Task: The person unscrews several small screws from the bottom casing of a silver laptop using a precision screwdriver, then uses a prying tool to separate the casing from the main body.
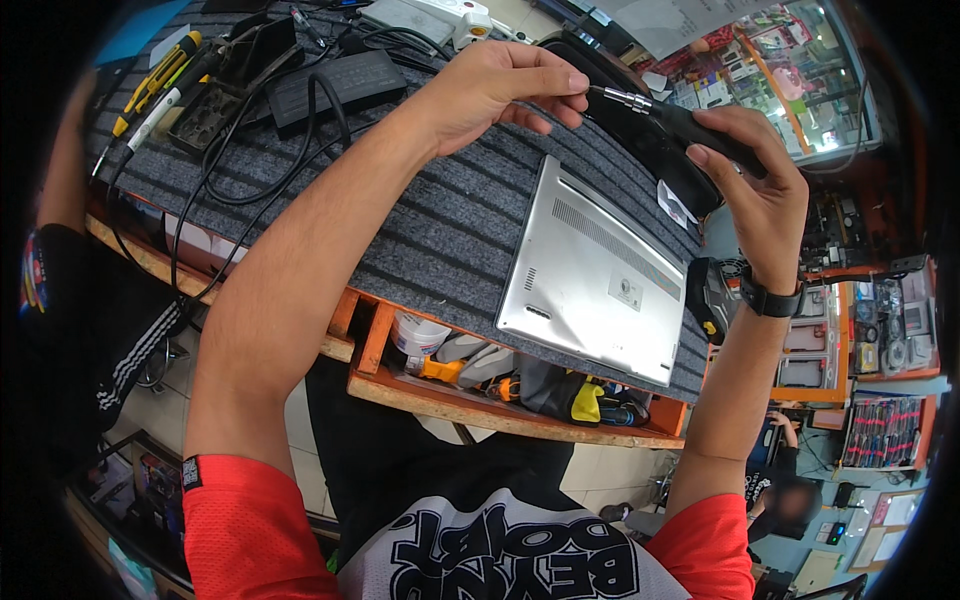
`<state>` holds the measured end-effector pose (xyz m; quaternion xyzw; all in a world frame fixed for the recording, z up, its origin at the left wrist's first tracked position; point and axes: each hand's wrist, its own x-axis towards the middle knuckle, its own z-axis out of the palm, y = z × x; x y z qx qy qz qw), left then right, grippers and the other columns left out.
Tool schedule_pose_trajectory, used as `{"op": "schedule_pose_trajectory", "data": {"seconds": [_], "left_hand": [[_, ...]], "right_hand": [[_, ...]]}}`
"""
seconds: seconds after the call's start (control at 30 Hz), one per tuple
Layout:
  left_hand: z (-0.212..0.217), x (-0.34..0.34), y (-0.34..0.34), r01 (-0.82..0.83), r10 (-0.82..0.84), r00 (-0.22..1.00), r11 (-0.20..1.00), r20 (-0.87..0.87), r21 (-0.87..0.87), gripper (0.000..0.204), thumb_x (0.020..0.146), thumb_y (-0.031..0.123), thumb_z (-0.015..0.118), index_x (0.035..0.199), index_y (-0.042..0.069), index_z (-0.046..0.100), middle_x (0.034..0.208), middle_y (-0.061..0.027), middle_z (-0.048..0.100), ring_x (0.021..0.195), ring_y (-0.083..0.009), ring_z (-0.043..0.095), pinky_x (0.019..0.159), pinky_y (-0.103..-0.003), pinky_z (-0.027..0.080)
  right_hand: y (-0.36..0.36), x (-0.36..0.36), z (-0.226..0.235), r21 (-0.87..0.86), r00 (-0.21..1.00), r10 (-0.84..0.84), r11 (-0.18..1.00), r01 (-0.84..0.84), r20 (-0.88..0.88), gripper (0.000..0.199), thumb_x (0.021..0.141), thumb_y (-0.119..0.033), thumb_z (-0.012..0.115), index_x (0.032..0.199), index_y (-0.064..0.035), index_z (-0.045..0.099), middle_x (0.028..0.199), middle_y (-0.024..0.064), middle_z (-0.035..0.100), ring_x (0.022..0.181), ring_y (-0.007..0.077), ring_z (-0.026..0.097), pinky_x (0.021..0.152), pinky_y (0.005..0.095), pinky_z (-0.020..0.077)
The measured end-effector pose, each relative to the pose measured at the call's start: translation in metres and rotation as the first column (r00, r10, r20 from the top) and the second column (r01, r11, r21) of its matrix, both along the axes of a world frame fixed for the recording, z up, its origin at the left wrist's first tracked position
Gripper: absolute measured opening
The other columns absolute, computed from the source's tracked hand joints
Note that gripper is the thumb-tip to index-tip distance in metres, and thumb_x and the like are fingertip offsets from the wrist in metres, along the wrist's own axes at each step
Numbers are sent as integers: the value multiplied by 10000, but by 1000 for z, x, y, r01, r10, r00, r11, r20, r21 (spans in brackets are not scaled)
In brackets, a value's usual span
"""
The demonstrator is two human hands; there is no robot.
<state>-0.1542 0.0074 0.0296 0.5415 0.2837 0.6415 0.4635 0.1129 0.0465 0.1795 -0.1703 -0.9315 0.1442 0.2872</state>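
Note:
My right hand (750,165) is wrapped round the black handle of a screwdriver (630,99). Its silver shaft points left, toward my left hand (505,88). There my thumb and forefinger are pinched at the very tip of the bit; whatever is between them is too small to make out. Both hands are raised above the far part of the bench. Below them, a closed silver laptop (590,275) lies with its underside up, its vent strip and rubber feet showing. Neither hand touches it.
A grey striped mat (430,230) covers the bench. A black power adapter (335,92) with looping cables lies at the left, near a yellow cutter (160,80). Under the front edge, an open drawer (480,405) holds tools. Another person's dark clothing (80,330) shows at far left.

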Motion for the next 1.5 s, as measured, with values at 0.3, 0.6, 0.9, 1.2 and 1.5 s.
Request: {"op": "schedule_pose_trajectory", "data": {"seconds": [0.3,0.6,0.9,1.2,1.5], "left_hand": [[3,2,-1,-73,78,994,995,-82,63,299,998,351,734,1100,72,761,989,-64,771,919,-154,761,758,-256,602],[4,0,-2,34,-35,997,999,-65,-12,315,1022,358,704,1113,62,759,993,-70,770,915,-163,763,740,-246,607],[3,0,0,-56,57,998,996,-9,64,338,1006,385,722,1116,67,762,991,-70,774,928,-156,766,739,-235,603],[3,3,1,-65,65,997,998,44,5,358,996,413,732,1084,66,759,974,-56,769,904,-135,757,722,-217,581],[3,-2,2,-9,6,997,999,73,38,364,1029,377,689,1162,42,743,1014,-76,769,953,-139,755,726,-216,602]], "right_hand": [[-5,4,3,-239,967,-244,937,253,67,296,961,-187,797,1218,-42,780,883,27,738,716,70,613,650,197,472],[2,4,3,-37,998,-55,998,55,9,318,938,-117,811,1241,-38,760,1079,64,737,873,80,645,752,214,504],[-4,1,-6,-326,966,-256,916,234,-25,314,945,-85,802,1247,-15,749,1081,74,743,818,100,660,746,223,520],[-3,-13,-13,132,995,46,991,-34,-89,294,884,51,787,1171,13,734,1192,80,679,1066,155,661,930,270,547],[-6,-3,-6,-33,988,-37,999,33,-147,329,912,35,777,1235,0,731,1220,93,681,1120,164,671,982,286,553]]}}
